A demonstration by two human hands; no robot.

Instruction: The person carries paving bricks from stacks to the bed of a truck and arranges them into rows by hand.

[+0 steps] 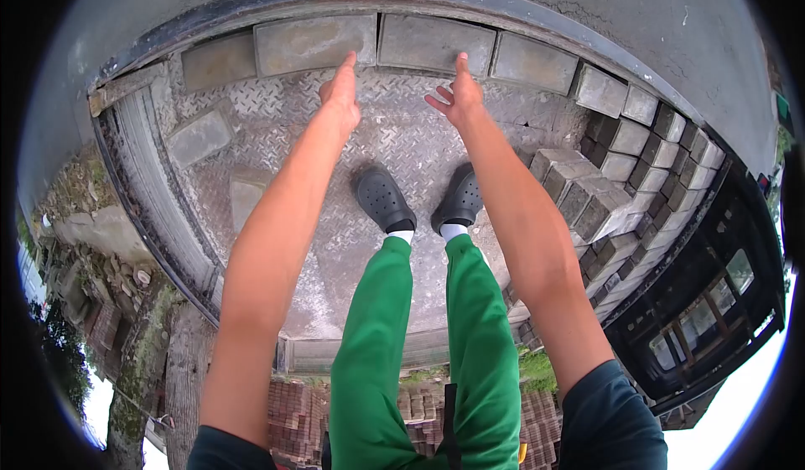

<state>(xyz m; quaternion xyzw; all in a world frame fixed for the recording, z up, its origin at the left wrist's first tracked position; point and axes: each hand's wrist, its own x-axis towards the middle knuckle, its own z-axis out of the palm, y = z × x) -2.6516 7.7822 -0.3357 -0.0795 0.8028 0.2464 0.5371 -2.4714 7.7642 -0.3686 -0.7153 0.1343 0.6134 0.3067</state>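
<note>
My left hand (341, 97) is stretched forward, fingers extended, with nothing in it. It hovers by a flat grey concrete block (310, 41) standing on edge in a row against the far side wall. My right hand (463, 97) is held out level with it, thumb and fingers apart, also holding nothing. Just beyond the right hand is another grey block (428, 38) of that row. From this angle I cannot tell whether either hand touches a block. More blocks continue the row, one (218, 61) at left and one (532, 61) at right.
I stand on a worn diamond-plate metal floor (394, 130) with raised side walls (172, 185). Two loose blocks lie at left, one (201, 136) near the wall and one (246, 193) partly behind my arm. Stacked blocks (629, 139) fill the right side. Brick piles (298, 415) lie outside behind me.
</note>
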